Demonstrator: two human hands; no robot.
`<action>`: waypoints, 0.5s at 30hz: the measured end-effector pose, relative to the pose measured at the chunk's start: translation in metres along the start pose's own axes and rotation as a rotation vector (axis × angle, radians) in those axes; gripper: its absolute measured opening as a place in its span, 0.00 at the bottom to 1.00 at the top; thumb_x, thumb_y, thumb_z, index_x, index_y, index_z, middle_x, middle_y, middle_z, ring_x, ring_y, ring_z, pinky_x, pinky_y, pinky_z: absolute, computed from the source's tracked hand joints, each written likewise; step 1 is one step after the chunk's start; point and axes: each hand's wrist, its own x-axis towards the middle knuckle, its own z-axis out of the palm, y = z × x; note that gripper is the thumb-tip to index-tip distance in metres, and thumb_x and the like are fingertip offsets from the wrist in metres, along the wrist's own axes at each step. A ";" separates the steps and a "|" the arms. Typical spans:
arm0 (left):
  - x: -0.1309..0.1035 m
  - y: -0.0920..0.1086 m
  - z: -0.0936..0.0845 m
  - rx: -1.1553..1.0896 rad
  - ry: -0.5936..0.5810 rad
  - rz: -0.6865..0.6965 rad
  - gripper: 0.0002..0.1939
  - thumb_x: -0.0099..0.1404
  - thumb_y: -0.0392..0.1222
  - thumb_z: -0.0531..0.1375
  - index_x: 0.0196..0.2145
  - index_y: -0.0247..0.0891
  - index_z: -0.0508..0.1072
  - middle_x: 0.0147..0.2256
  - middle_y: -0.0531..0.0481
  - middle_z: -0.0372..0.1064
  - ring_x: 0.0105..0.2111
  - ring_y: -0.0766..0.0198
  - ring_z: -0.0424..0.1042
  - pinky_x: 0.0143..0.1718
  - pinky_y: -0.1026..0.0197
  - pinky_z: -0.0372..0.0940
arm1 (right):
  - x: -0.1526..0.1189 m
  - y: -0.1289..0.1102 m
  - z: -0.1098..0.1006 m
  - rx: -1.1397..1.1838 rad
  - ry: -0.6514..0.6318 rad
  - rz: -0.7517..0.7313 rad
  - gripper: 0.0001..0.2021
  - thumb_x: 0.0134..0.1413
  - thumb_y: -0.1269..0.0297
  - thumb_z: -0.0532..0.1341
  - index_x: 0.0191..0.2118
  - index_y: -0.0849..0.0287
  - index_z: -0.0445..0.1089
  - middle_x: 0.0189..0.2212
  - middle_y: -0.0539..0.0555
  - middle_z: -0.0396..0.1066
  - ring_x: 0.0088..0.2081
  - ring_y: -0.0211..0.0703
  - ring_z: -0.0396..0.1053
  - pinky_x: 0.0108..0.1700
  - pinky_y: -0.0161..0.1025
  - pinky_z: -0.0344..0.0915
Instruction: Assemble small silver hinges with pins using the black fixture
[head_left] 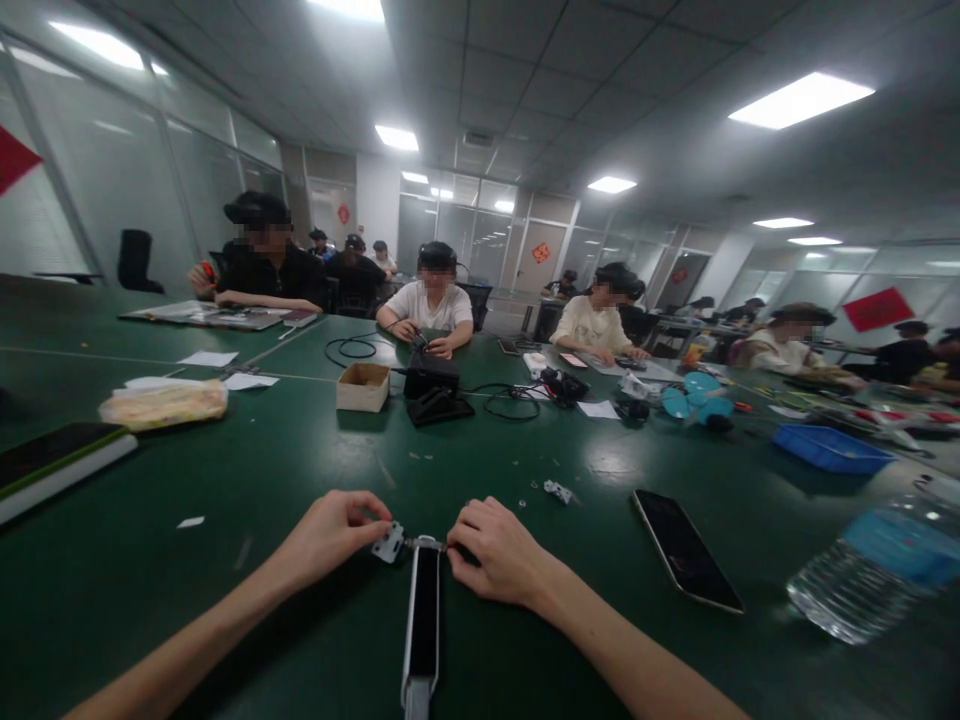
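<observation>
My left hand [341, 530] pinches a small light-grey plate with holes [388, 543] between thumb and fingers, just left of the top end of a long device. That device [424, 620], white-edged with a dark face, lies lengthwise on the green table, its top end between my hands. My right hand [491, 550] is at the right of this top end, fingers curled and pressed together; whatever is between its fingertips is too small and hidden to tell. Another small whitish part [558, 491] lies beyond my right hand, with tiny bits beside it.
A dark phone [686, 548] and a water bottle [874, 570] are at the right, a blue tray [832, 448] behind them. Farther back are a small box [362, 388], a black device [431, 380] with cables and a blue fan [697, 397]. Several people sit across the table.
</observation>
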 end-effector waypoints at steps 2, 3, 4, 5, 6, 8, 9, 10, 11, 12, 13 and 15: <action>0.001 -0.001 0.000 -0.007 -0.017 -0.011 0.22 0.52 0.58 0.60 0.34 0.36 0.76 0.24 0.51 0.74 0.21 0.63 0.67 0.20 0.66 0.53 | 0.000 0.001 0.001 -0.008 -0.002 0.001 0.05 0.55 0.68 0.59 0.34 0.61 0.71 0.31 0.52 0.70 0.34 0.39 0.64 0.35 0.38 0.54; 0.001 -0.001 0.000 -0.008 -0.024 -0.021 0.23 0.51 0.59 0.60 0.34 0.36 0.76 0.23 0.51 0.73 0.19 0.65 0.64 0.19 0.66 0.51 | 0.000 0.001 0.002 -0.012 -0.006 0.002 0.05 0.55 0.67 0.59 0.35 0.61 0.71 0.31 0.52 0.70 0.34 0.39 0.64 0.35 0.38 0.54; 0.001 0.000 0.000 -0.009 -0.034 -0.035 0.24 0.51 0.60 0.60 0.34 0.36 0.76 0.23 0.51 0.72 0.18 0.66 0.62 0.18 0.67 0.50 | 0.000 0.002 0.002 -0.017 -0.010 0.002 0.05 0.56 0.67 0.59 0.35 0.61 0.71 0.31 0.52 0.70 0.34 0.39 0.63 0.35 0.38 0.54; 0.001 0.001 0.000 -0.007 -0.040 -0.043 0.25 0.51 0.60 0.59 0.35 0.36 0.75 0.23 0.51 0.72 0.17 0.67 0.60 0.18 0.67 0.49 | 0.000 0.002 0.003 -0.024 -0.014 0.001 0.05 0.56 0.66 0.59 0.34 0.61 0.71 0.31 0.52 0.69 0.34 0.39 0.63 0.35 0.38 0.54; 0.001 0.001 0.000 -0.006 -0.045 -0.051 0.25 0.50 0.61 0.59 0.35 0.36 0.75 0.22 0.51 0.71 0.16 0.68 0.58 0.17 0.67 0.48 | 0.000 0.002 0.003 -0.031 -0.018 -0.001 0.05 0.56 0.66 0.59 0.34 0.61 0.71 0.31 0.52 0.69 0.34 0.39 0.63 0.35 0.37 0.54; 0.001 0.002 0.001 -0.005 -0.070 -0.058 0.26 0.50 0.62 0.59 0.35 0.36 0.75 0.23 0.51 0.71 0.16 0.69 0.57 0.16 0.68 0.48 | 0.001 0.002 0.003 -0.044 -0.023 -0.007 0.06 0.55 0.65 0.59 0.34 0.60 0.71 0.31 0.52 0.69 0.33 0.39 0.63 0.35 0.37 0.54; 0.002 0.001 0.002 -0.005 -0.077 -0.058 0.26 0.50 0.62 0.59 0.35 0.36 0.75 0.23 0.51 0.72 0.15 0.69 0.56 0.16 0.68 0.47 | 0.001 0.003 0.003 -0.049 -0.023 -0.008 0.06 0.55 0.65 0.58 0.34 0.60 0.71 0.31 0.52 0.69 0.33 0.39 0.62 0.35 0.37 0.53; 0.002 0.000 0.002 -0.003 -0.082 -0.061 0.26 0.50 0.62 0.59 0.35 0.36 0.74 0.23 0.51 0.72 0.15 0.70 0.56 0.16 0.68 0.47 | 0.001 0.003 0.003 -0.051 -0.024 -0.009 0.06 0.55 0.65 0.58 0.34 0.60 0.71 0.31 0.52 0.69 0.33 0.39 0.62 0.35 0.37 0.53; 0.003 -0.002 0.003 -0.001 -0.084 -0.060 0.26 0.50 0.62 0.59 0.35 0.36 0.74 0.23 0.50 0.72 0.15 0.70 0.56 0.16 0.68 0.47 | 0.001 0.003 0.002 -0.051 -0.026 -0.009 0.06 0.55 0.64 0.58 0.34 0.61 0.71 0.31 0.52 0.69 0.33 0.39 0.62 0.35 0.37 0.53; 0.004 -0.004 0.004 0.002 -0.084 -0.058 0.25 0.50 0.62 0.60 0.35 0.36 0.74 0.23 0.50 0.72 0.14 0.70 0.56 0.15 0.68 0.46 | 0.002 0.003 0.002 -0.051 -0.028 -0.009 0.06 0.55 0.64 0.58 0.34 0.61 0.71 0.31 0.52 0.69 0.33 0.39 0.62 0.35 0.37 0.53; 0.005 -0.006 0.004 0.006 -0.086 -0.055 0.26 0.50 0.62 0.60 0.35 0.36 0.74 0.23 0.50 0.73 0.14 0.70 0.56 0.15 0.68 0.46 | 0.002 0.003 0.002 -0.051 -0.030 -0.009 0.07 0.55 0.64 0.58 0.34 0.61 0.71 0.31 0.52 0.69 0.33 0.38 0.62 0.35 0.37 0.53; 0.007 -0.010 0.005 0.024 -0.097 -0.041 0.26 0.51 0.62 0.59 0.36 0.37 0.74 0.25 0.49 0.74 0.14 0.69 0.58 0.15 0.67 0.47 | 0.002 0.003 0.002 -0.054 -0.035 -0.010 0.07 0.56 0.64 0.58 0.35 0.61 0.71 0.31 0.51 0.69 0.33 0.38 0.62 0.34 0.37 0.53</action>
